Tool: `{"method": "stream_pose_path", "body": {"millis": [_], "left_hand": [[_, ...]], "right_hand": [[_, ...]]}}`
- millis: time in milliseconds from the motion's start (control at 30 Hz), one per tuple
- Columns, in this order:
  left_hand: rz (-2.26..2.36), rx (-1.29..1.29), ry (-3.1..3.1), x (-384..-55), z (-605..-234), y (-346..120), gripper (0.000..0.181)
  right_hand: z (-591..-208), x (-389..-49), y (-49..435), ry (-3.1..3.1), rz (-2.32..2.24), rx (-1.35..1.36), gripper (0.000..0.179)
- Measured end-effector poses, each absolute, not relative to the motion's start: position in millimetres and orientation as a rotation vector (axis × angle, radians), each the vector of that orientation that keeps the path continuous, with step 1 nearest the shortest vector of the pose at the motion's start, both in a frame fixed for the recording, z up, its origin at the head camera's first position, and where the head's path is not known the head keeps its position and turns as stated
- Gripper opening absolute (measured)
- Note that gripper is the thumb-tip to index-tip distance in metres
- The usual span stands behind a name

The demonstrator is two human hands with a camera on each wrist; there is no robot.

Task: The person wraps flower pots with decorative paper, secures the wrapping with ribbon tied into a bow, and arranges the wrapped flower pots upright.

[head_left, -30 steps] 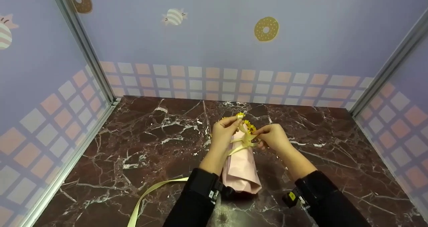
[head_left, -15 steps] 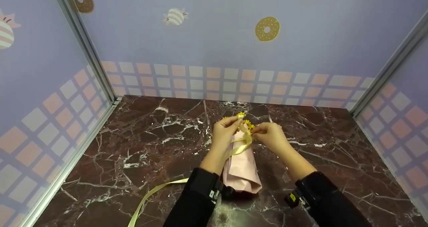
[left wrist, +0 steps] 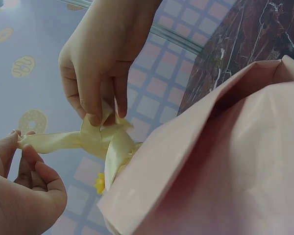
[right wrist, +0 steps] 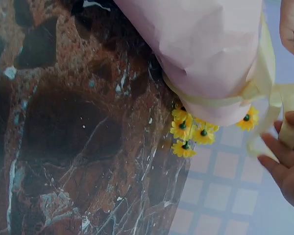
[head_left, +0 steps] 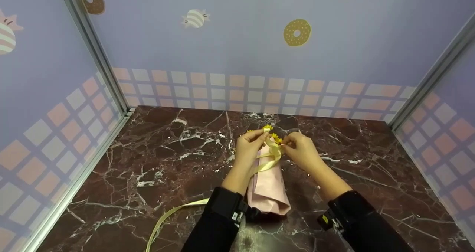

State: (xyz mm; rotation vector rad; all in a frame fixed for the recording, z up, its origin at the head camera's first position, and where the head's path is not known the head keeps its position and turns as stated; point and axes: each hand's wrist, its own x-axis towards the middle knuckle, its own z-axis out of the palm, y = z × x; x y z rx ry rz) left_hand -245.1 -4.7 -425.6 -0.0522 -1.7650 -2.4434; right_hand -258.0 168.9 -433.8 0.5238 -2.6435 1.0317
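A bouquet in pink wrapping paper (head_left: 268, 192) lies on the dark marbled tabletop, its yellow flowers (right wrist: 183, 129) showing past the far end of the paper. Pale yellow ribbon (head_left: 268, 165) circles the wrap near the flowers. My left hand (head_left: 249, 148) pinches one stretch of this ribbon between thumb and forefinger, above the wrap on the left. On the right, my right hand (head_left: 301, 150) pinches a loop of ribbon between thumb and fingers, as the left wrist view shows with the ribbon loop (left wrist: 92, 134). Between the hands the ribbon crosses in a loose knot or twist.
A long ribbon tail (head_left: 163, 216) curves over the tabletop (head_left: 178, 185) to the front left, passing behind the left sleeve. Patterned wall panels (head_left: 237, 44) enclose the back and both sides. Black cameras are strapped at both wrists.
My right hand has risen slightly, and the ribbon piece it pinched out to the right is drawn closer in as a loop. My left hand has stayed in place.
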Motion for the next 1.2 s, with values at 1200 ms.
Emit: {"method": "stream_pose_path", "body": {"millis": [1200], "left_hand": [[-2.541, -0.038, -1.7, -243.7, -425.4, -4.6, 0.019]], "right_hand": [[-432.6, -258.3, 164.1, -2.809, 0.977, 0.668, 0.01]]}}
